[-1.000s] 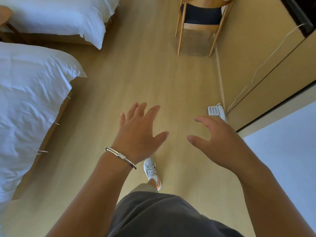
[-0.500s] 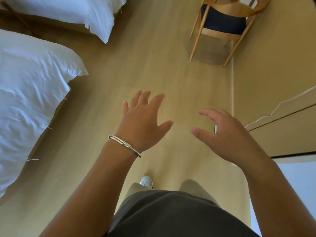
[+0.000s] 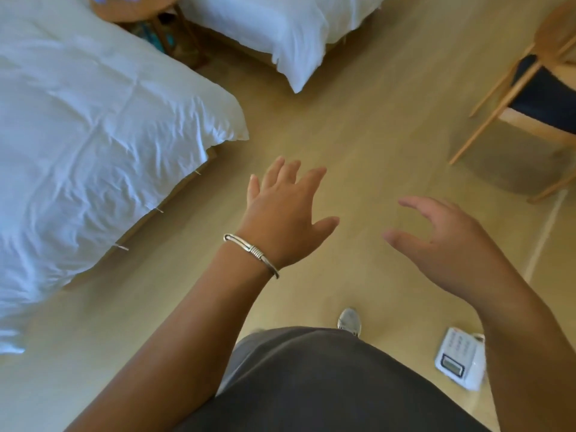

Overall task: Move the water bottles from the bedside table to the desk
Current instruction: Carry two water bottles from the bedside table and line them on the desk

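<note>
- Your left hand is held out in front of you above the wooden floor, fingers straight and slightly spread, thumb out to the right; it grasps nothing.
- A silver bangle circles your left wrist, with a coiled section on its upper side.
- Your right hand is raised beside the left, well apart from it, with the fingers loosely bent and the thumb pointing left; it too holds nothing.
- No water bottle can be made out: the round wooden bedside table sits at the top left, between the two beds, cut by the frame edge, and what lies on its top is too blurred to tell.
- The near bed, under a creased white duvet, fills the left side; the corner of the far bed hangs down at the top centre.
- A wooden chair with a dark seat stands at the right edge, only partly in view.
- A white telephone with a keypad and small screen lies on the floor at the lower right, just beside your right forearm as seen from the head camera.
- The toe of one light shoe shows above your dark grey clothing at the bottom.
- The desk does not show in this view.
</note>
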